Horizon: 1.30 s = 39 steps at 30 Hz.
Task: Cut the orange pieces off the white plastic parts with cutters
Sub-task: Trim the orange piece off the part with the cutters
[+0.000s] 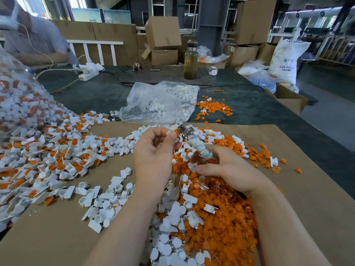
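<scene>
Behind both hands, whose fingers grip part and cutters, a clear bag holds white parts.

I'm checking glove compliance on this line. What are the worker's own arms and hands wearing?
Nothing shows on them. The left hand and right hand are bare, with no gloves, rings, watch or wristbands in view. Both forearms are uncovered right down to the bottom edge of the picture, with no sleeve showing. Fingernails are short and unpainted.
</scene>
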Motion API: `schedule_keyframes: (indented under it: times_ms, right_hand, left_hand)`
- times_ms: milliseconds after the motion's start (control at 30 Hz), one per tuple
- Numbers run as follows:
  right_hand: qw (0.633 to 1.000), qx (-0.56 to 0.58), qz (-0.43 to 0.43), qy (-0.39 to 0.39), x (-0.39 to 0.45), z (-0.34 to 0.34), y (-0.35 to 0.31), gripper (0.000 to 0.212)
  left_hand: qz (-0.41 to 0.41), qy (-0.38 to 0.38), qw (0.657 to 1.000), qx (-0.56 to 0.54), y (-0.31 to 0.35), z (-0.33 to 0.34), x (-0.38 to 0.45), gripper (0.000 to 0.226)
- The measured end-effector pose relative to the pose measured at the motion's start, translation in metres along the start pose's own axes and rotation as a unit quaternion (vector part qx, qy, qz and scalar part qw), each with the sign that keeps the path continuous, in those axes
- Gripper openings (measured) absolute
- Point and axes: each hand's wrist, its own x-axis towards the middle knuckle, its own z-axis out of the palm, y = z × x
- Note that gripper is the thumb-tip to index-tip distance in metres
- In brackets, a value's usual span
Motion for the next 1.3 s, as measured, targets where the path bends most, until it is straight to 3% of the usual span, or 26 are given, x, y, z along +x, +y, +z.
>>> schedule_keyframes:
  times_ms: [400,700,867,967,1067,1167,1300]
  right_hand:
    - [0.999,-0.012,-0.031,-0.007,0.000,0.006,-0.004,0.013]
    - [0.997,-0.070,-0.036,0.010,0.007,0.008,0.001,0.024]
    - [0.990,-0.120,-0.050,0.048,0.011,0.013,0.006,0.003]
    - [0.987,-0.133,-0.050,0.075,0.011,0.012,0.007,0.006]
    - [0.984,-0.147,-0.038,0.093,0.011,0.009,0.009,0.004]
    - [0.978,-0.176,-0.026,0.106,0.012,0.006,0.013,0.005]
    - [0.970,-0.216,-0.006,0.114,0.014,0.007,0.019,0.013]
  left_hand:
    - [-0.017,0.001,1.000,-0.011,0.003,-0.002,0.001,0.013]
    - [-0.027,-0.002,0.999,-0.027,0.001,-0.004,0.003,0.005]
    - [-0.106,-0.014,0.991,-0.084,0.000,-0.012,0.009,0.008]
    - [-0.185,0.049,0.963,-0.191,0.001,-0.028,0.020,0.009]
    - [-0.251,0.157,0.898,-0.324,0.001,-0.049,0.035,0.014]
    - [-0.259,0.223,0.844,-0.414,-0.001,-0.069,0.047,0.012]
    - [-0.236,0.266,0.803,-0.477,-0.003,-0.086,0.053,0.013]
